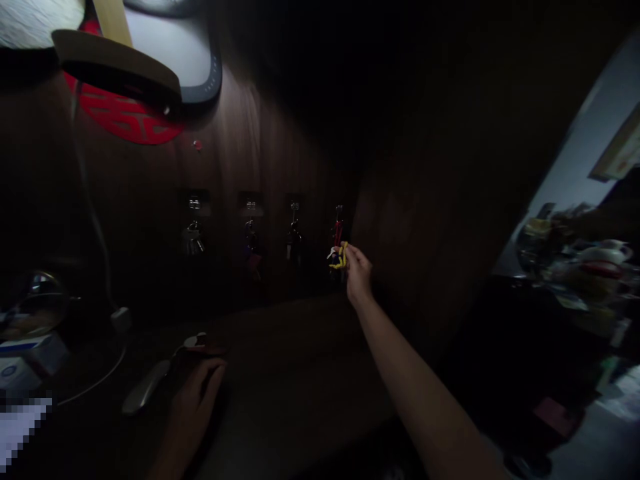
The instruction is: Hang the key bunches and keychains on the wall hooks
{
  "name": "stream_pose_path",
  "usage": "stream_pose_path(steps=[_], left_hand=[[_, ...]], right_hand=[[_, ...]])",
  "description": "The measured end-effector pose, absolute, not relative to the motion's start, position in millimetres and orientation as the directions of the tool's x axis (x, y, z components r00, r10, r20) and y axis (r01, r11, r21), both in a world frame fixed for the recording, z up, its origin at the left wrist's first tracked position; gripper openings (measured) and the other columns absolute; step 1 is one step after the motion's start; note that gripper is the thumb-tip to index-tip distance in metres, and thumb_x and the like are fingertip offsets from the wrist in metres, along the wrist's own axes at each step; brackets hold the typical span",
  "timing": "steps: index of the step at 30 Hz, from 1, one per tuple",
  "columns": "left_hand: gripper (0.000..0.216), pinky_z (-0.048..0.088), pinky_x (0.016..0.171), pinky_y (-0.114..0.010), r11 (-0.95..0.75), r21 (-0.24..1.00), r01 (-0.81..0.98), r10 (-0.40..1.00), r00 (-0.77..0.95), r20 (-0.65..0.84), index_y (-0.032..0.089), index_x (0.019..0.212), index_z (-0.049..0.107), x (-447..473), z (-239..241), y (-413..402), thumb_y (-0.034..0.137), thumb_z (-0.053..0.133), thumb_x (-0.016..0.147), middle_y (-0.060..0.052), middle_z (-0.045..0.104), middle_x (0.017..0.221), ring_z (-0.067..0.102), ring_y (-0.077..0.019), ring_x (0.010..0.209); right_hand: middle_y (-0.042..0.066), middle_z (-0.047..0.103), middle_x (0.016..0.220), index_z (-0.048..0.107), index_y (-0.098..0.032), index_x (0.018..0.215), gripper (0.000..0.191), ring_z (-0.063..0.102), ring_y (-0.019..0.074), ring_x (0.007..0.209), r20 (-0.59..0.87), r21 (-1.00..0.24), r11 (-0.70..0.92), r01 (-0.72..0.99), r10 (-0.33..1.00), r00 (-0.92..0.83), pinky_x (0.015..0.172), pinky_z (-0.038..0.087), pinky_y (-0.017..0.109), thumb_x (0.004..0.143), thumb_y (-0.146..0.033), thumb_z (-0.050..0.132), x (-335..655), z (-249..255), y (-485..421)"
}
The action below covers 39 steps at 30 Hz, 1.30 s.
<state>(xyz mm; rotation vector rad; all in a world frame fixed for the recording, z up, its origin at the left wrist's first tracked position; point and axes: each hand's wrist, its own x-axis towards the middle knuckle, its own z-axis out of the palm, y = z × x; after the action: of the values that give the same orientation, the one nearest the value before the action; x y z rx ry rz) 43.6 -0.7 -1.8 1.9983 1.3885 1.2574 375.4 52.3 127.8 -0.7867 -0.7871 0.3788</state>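
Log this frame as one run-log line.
right hand: yellow key fob | at: wall hooks with keys | left hand: beside silver object

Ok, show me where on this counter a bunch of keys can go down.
Bare counter lies between the left hand and the right forearm, below the hanging keys, though it is dim. Crowded: the boxes far left and the shelf clutter right.
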Motion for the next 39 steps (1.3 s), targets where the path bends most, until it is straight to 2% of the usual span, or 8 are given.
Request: stream_pose_path(steps=[5, 10, 14, 20, 24, 29, 39], left_hand=[[0.03, 0.051, 0.084, -0.034, -0.435, 0.736, 0.519, 0.889, 0.114, 0.445, 0.026, 0.084, 0.063, 43, -3, 0, 0.048, 0.043, 0.078, -0.002, 0.07, 0.096, 0.065, -0.0217, 0.091], [0.03, 0.05, 0.084, -0.033, -0.408, 0.754, 0.515, 0.905, 0.122, 0.407, 0.025, 0.086, 0.063, 42, -3, 0, 0.047, 0.043, 0.079, -0.002, 0.07, 0.097, 0.065, -0.0217, 0.092], [0.029, 0.05, 0.084, -0.033, -0.402, 0.759, 0.512, 0.909, 0.122, 0.399, 0.026, 0.085, 0.063, 44, -2, 0, 0.046, 0.044, 0.078, -0.001, 0.07, 0.095, 0.065, -0.0217, 0.091], [0.028, 0.052, 0.078, -0.03, -0.407, 0.758, 0.509, 0.907, 0.13, 0.4, 0.026, 0.084, 0.063, 46, -1, 0, 0.045, 0.044, 0.079, -0.001, 0.07, 0.093, 0.065, -0.021, 0.089], [0.027, 0.052, 0.076, -0.029, -0.397, 0.766, 0.506, 0.914, 0.144, 0.378, 0.026, 0.085, 0.063, 46, 1, -1, 0.044, 0.044, 0.079, 0.0, 0.07, 0.09, 0.066, -0.0198, 0.085], [0.026, 0.052, 0.075, -0.029, -0.393, 0.77, 0.502, 0.916, 0.138, 0.377, 0.026, 0.084, 0.063, 47, 4, -2, 0.043, 0.045, 0.079, 0.0, 0.07, 0.088, 0.066, -0.0197, 0.085], [0.024, 0.051, 0.071, -0.026, -0.386, 0.783, 0.488, 0.922, 0.186, 0.339, 0.025, 0.085, 0.062, 47, 2, -2, 0.042, 0.045, 0.079, 0.001, 0.07, 0.084, 0.066, -0.0181, 0.078]], right_hand=[[0.003, 0.07, 0.077, 0.064, -0.016, 0.092, 0.037, 0.062, 0.0136, 0.066, 0.551, -0.765, 0.627, 0.143, 0.524, 0.649, 0.06, 0.046, 0.024, 0.066, -0.042, 0.064, 401, 142, 73], [0.001, 0.066, 0.071, 0.062, -0.016, 0.097, 0.041, 0.059, 0.0121, 0.059, 0.584, -0.787, 0.529, 0.316, 0.476, 0.657, 0.055, 0.045, 0.023, 0.072, -0.047, 0.054, 421, 156, 95], [-0.001, 0.061, 0.066, 0.061, -0.017, 0.096, 0.035, 0.058, 0.0122, 0.059, 0.645, -0.763, 0.429, 0.482, 0.471, 0.601, 0.058, 0.044, 0.024, 0.073, -0.041, 0.051, 432, 167, 110], [-0.002, 0.058, 0.065, 0.06, -0.017, 0.095, 0.033, 0.054, 0.0147, 0.059, 0.693, -0.691, 0.196, 0.696, 0.454, 0.56, 0.059, 0.042, 0.026, 0.066, -0.032, 0.058, 439, 180, 126], [0.0, 0.058, 0.07, 0.059, -0.019, 0.089, 0.027, 0.054, 0.0156, 0.062, 0.669, -0.695, 0.1, 0.712, 0.452, 0.59, 0.062, 0.041, 0.027, 0.065, -0.031, 0.058, 438, 181, 133], [-0.002, 0.055, 0.066, 0.055, -0.021, 0.082, 0.022, 0.053, 0.017, 0.062, 0.64, -0.716, 0.049, 0.696, 0.445, 0.626, 0.062, 0.04, 0.028, 0.065, -0.034, 0.059, 434, 172, 133], [-0.002, 0.055, 0.071, 0.043, -0.023, 0.086, 0.026, 0.053, 0.0158, 0.063, 0.641, -0.736, 0.1, 0.669, 0.419, 0.643, 0.062, 0.038, 0.026, 0.067, -0.033, 0.059, 411, 143, 114]])
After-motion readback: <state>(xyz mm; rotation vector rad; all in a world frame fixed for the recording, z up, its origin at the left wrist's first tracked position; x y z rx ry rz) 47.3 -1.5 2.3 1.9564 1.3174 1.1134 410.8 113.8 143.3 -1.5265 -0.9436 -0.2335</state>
